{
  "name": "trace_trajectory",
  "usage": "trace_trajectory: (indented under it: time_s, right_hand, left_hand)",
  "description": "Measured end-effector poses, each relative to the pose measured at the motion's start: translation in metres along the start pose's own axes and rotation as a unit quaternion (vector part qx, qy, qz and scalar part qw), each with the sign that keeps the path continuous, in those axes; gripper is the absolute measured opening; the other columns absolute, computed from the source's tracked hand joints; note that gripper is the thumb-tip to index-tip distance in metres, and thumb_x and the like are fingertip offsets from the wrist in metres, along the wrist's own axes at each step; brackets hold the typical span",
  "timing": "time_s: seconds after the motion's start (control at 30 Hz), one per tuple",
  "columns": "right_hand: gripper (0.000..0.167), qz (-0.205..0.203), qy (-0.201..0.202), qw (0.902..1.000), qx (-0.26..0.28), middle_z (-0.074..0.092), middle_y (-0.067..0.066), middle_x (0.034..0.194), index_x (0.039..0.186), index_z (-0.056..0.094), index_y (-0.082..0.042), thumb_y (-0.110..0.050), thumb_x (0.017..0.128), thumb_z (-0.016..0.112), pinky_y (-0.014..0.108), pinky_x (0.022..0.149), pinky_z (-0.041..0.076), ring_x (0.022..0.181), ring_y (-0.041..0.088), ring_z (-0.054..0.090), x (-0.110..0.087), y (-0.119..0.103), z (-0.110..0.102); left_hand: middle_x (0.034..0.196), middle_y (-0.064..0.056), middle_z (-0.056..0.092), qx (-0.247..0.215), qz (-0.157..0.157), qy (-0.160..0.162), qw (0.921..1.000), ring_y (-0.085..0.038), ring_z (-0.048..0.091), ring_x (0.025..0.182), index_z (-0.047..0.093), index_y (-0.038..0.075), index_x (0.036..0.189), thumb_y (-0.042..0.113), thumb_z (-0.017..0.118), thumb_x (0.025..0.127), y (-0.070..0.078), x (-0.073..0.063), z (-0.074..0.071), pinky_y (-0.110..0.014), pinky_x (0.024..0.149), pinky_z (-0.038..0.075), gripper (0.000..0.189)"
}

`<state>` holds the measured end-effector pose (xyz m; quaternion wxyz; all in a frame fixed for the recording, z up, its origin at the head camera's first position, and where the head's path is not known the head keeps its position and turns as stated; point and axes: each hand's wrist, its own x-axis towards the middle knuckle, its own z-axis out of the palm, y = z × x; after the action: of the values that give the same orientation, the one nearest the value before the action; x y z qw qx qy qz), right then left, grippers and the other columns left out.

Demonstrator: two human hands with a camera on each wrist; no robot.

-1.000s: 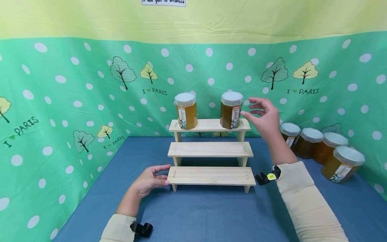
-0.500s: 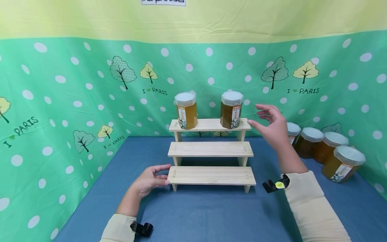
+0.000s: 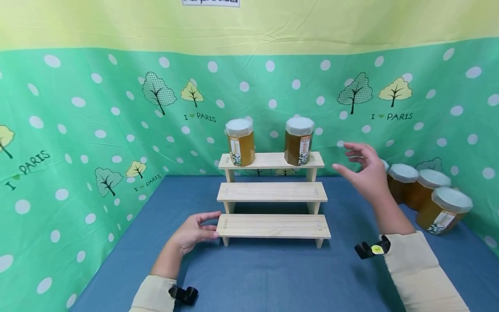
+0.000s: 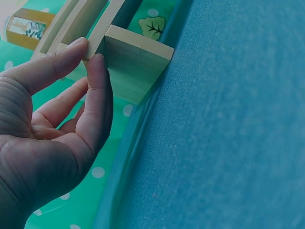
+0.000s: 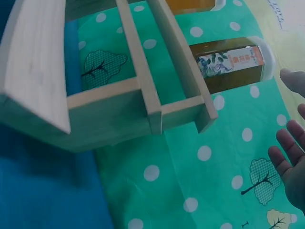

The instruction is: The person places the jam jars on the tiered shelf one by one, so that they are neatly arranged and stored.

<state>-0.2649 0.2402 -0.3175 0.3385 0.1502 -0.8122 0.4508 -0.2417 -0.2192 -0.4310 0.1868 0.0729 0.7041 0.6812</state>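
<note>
A three-tier wooden display shelf [image 3: 273, 226] stands on the blue cloth. My left hand [image 3: 195, 233] is at the left end of its lowest board; in the left wrist view, the thumb [image 4: 76, 46] and forefinger [image 4: 96, 71] pinch the board's corner. Two honey jars with white lids stand apart on the top board, a lighter amber one [image 3: 242, 149] at left and a darker one [image 3: 292, 145] at right. To the right of the shelf, my right hand [image 3: 368, 173] is raised in the air, fingers apart and holding nothing.
Several more honey jars stand at the right, the nearest jar [image 3: 444, 210] tilted in view and one partly hidden behind my right hand. Blue cloth [image 3: 265, 277] covers the table. A green dotted curtain [image 3: 128, 95] hangs behind and at both sides.
My right hand has moved away from the darker jar on the top board, going right and down toward the jars at the right. The left hand and shelf have stayed put.
</note>
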Motion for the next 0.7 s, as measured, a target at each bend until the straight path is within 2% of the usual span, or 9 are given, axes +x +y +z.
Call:
trace_trajectory:
  time_s: [0.23, 0.37, 0.7]
  right_hand:
    - [0.057, 0.002, -0.003, 1.0, -0.002, 0.052, 0.009, 0.121, 0.131, 0.058, -0.002, -0.003, 0.078, 0.081, 0.015, 0.088, 0.043, 0.101, 0.0, 0.05, -0.011, 0.005, -0.008]
    - [0.057, -0.001, 0.002, 1.0, -0.001, 0.053, 0.005, 0.119, 0.129, 0.059, -0.001, -0.001, 0.077, 0.081, 0.014, 0.088, 0.043, 0.103, 0.004, 0.052, -0.017, 0.008, -0.013]
    - [0.059, 0.002, 0.027, 0.9995, -0.014, 0.05, -0.008, 0.12, 0.128, 0.059, 0.002, 0.008, 0.073, 0.08, 0.007, 0.086, 0.042, 0.101, 0.002, 0.052, -0.033, 0.019, -0.027]
  left_hand:
    - [0.118, -0.026, 0.063, 0.002, 0.0, 0.004, 1.0, -0.023, 0.069, 0.093, 0.036, -0.009, 0.145, -0.005, 0.076, 0.079, 0.0, 0.0, 0.0, -0.038, 0.081, 0.057, 0.077]
    - [0.119, -0.027, 0.062, 0.004, 0.002, 0.004, 1.0, -0.024, 0.069, 0.094, 0.037, -0.009, 0.145, -0.005, 0.076, 0.08, 0.0, -0.001, 0.001, -0.039, 0.081, 0.057, 0.076]
    - [0.12, -0.028, 0.061, 0.005, 0.001, 0.003, 1.0, -0.024, 0.069, 0.094, 0.036, -0.009, 0.145, -0.005, 0.075, 0.08, 0.0, -0.001, 0.001, -0.039, 0.082, 0.057, 0.075]
